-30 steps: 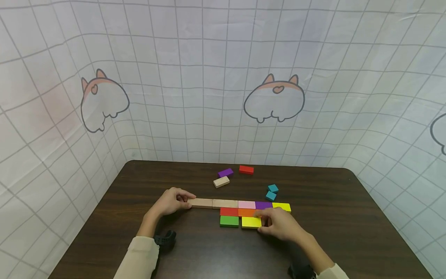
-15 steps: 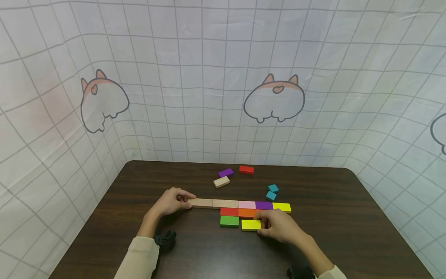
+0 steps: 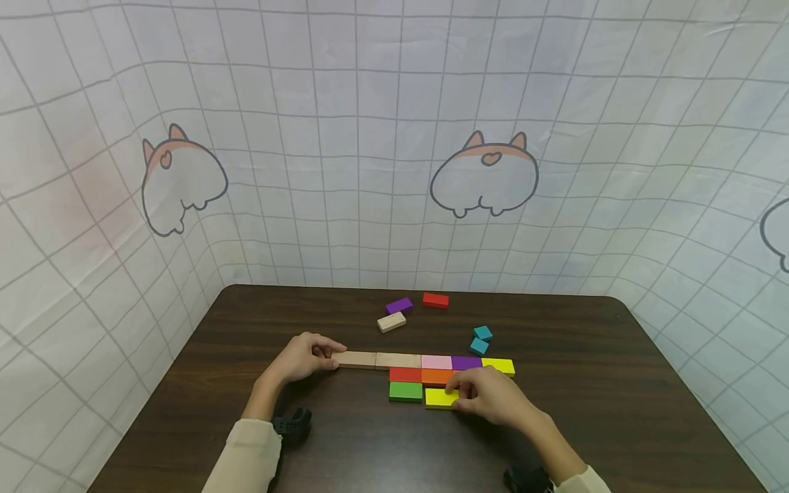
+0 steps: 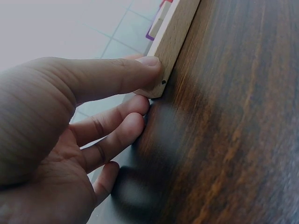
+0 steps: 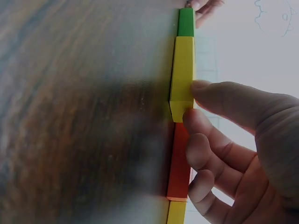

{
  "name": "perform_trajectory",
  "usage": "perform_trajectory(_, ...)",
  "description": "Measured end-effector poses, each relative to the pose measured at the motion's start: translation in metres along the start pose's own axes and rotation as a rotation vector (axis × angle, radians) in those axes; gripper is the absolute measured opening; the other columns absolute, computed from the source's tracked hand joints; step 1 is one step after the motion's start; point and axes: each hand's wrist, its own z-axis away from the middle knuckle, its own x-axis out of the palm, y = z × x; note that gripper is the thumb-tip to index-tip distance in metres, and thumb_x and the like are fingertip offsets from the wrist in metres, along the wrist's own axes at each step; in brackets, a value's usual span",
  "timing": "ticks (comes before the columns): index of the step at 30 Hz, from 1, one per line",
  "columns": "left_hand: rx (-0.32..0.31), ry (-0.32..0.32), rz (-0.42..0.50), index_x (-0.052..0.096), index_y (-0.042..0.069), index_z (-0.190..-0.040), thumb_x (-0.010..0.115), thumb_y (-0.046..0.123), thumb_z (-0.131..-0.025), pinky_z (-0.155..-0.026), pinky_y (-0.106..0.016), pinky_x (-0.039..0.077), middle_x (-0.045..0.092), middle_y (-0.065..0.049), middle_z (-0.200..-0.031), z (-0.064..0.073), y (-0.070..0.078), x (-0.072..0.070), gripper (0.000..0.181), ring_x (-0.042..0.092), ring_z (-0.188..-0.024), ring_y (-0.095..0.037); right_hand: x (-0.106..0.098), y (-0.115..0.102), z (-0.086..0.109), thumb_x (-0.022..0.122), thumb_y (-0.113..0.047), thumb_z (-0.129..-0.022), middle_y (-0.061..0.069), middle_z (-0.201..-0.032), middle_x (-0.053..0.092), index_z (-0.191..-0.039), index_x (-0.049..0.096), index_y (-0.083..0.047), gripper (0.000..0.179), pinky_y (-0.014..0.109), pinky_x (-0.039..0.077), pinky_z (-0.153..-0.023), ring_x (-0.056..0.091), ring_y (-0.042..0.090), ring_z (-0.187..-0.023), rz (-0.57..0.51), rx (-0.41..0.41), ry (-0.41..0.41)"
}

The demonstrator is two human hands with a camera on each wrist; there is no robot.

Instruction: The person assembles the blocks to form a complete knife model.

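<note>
My left hand (image 3: 302, 357) pinches the left end of a plain wooden block (image 3: 355, 359), thumb on its near side in the left wrist view. That block starts a row with a second wooden block (image 3: 397, 360), a pink block (image 3: 436, 361), a purple block (image 3: 466, 363) and a yellow one at the right end. Against the row's near side lie a red block (image 3: 405, 374) and an orange block (image 3: 435, 376). Nearer me is a green block (image 3: 405, 392). Just right of it, my right hand (image 3: 493, 395) pinches the right end of a yellow block (image 5: 183, 70), partly covering it.
Two small teal blocks (image 3: 479, 346) lie behind the row. Farther back are a loose wooden block (image 3: 391, 322), a purple block (image 3: 399, 305) and a red block (image 3: 435, 300). A white gridded cloth (image 3: 382, 246) hangs behind the dark wooden table (image 3: 277, 301).
My right hand has drawn the yellow block slightly toward me, away from the orange block, then shifted it a little left toward the green one. The left hand has stayed in place.
</note>
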Motion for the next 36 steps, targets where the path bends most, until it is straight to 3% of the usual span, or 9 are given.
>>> perform_trajectory(16, 0.014, -0.015, 0.008, 0.08, 0.017, -0.114, 0.081, 0.014, -0.088, -0.065, -0.03, 0.046, 0.065, -0.001, -0.089, -0.0001, 0.0013, -0.0015, 0.027, 0.053, -0.074, -0.017, 0.0034, -0.0044, -0.0044, 0.082, -0.022, -0.087, -0.011, -0.075, 0.059, -0.103, 0.076, -0.02, 0.017, 0.024, 0.045, -0.062, 0.052, 0.009, -0.067, 0.012, 0.008, 0.061)
perform_trajectory(36, 0.015, -0.013, 0.005, 0.08, 0.017, -0.114, 0.081, 0.014, -0.088, -0.065, -0.03, 0.047, 0.065, -0.001, -0.088, 0.0, -0.0004, -0.001, 0.026, 0.055, -0.073, -0.017, 0.0049, -0.0032, -0.006, 0.08, -0.021, -0.088, -0.012, -0.077, 0.061, -0.103, 0.075, -0.021, 0.016, 0.025, 0.046, -0.065, 0.054, 0.01, -0.07, -0.002, 0.011, 0.047)
